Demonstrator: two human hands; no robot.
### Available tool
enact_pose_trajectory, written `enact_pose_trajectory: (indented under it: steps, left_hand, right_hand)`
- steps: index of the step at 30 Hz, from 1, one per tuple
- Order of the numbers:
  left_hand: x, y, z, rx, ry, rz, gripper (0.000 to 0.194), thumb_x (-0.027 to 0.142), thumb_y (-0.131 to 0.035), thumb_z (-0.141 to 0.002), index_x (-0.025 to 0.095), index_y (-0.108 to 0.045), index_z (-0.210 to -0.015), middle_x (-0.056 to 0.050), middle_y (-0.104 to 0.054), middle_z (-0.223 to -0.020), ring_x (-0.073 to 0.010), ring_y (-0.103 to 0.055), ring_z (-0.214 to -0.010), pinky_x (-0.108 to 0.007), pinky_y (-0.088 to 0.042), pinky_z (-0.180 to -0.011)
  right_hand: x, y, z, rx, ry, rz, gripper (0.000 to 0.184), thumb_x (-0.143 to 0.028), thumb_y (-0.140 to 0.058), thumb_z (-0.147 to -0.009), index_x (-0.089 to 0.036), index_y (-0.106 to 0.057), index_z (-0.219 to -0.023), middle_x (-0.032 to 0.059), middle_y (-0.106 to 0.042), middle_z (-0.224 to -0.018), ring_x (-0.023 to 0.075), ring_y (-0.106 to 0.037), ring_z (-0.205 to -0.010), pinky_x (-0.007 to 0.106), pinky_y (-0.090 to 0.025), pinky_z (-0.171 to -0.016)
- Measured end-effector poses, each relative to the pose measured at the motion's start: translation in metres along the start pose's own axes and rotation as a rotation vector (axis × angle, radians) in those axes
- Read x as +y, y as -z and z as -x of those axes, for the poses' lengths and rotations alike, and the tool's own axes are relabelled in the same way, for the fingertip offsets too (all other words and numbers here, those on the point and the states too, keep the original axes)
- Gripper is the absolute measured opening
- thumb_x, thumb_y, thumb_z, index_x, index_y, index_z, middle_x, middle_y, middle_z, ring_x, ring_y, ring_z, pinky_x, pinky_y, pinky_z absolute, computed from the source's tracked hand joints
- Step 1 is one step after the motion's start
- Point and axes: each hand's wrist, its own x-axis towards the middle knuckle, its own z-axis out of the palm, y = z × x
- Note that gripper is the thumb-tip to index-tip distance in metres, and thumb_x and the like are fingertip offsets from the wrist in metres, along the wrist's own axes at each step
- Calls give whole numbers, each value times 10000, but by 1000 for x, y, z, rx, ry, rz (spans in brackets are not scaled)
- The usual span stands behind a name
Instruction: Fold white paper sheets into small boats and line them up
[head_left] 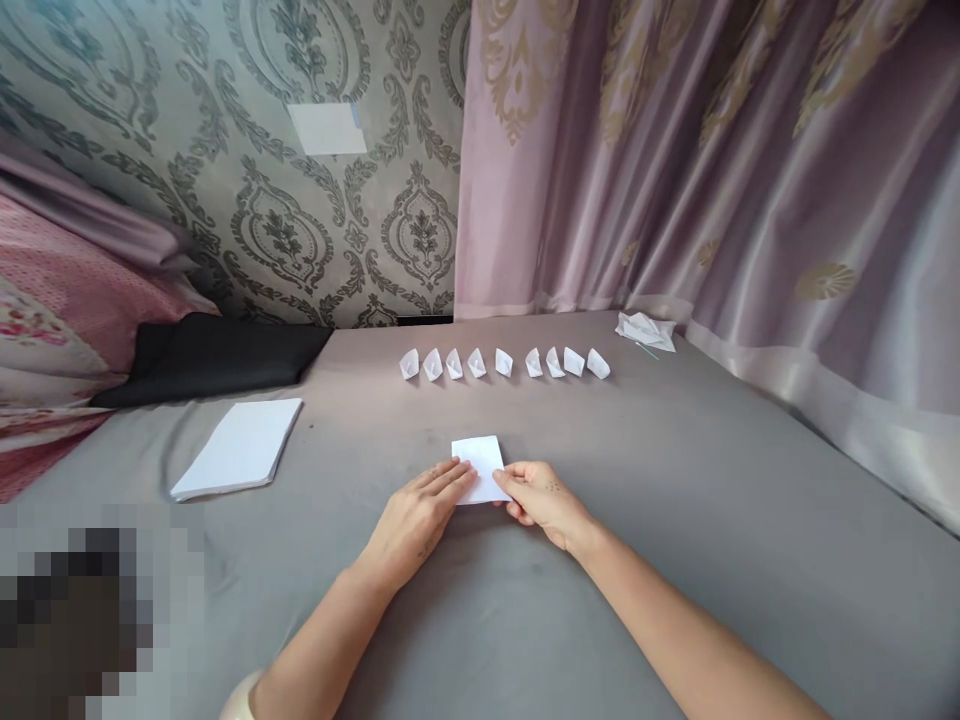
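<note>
A small folded white sheet of paper [480,462] lies in front of me on the grey cloth. My right hand [546,500] pinches its lower right corner, thumb on top and fingers curled beneath. On the paper's left side rests my left hand [420,515], its fingers stretched out flat over the edge. Beyond the sheet, several small folded paper boats [476,363] stand in a row.
A stack of white paper [238,447] lies to the left, with a black cloth [225,355] behind it. Crumpled white paper [645,330] sits at the far right near the pink curtain [570,180]. Patterned wallpaper [281,230] covers the back wall. The lower left corner is pixelated.
</note>
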Motion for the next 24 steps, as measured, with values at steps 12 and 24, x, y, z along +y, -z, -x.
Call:
enact_pose_trajectory:
  steps: [12, 24]
  left_hand:
    - [4, -10, 4, -94, -6, -150, 361, 217, -381, -961, 156, -503, -1294, -107, -542, -1363, -229, -500, -1267, -400, -408, -1072]
    - [5, -5, 1, -61, 57, -81, 402, 137, -367, -917, 128, -492, -1299, -129, -525, -1376, -226, -464, -1299, -405, -389, -1093]
  right_hand:
    - [8, 16, 24, 132, 836, 1028, 332, -345, -602, -849, -216, -618, -1154, 83, -629, -1204, 234, -563, -1127, 372, -474, -930]
    - [20, 16, 9, 60, 1060, 1353, 446, -5, -377, -871, -131, -577, -1249, 109, -592, -1300, 220, -517, -1235, 417, -399, -1074]
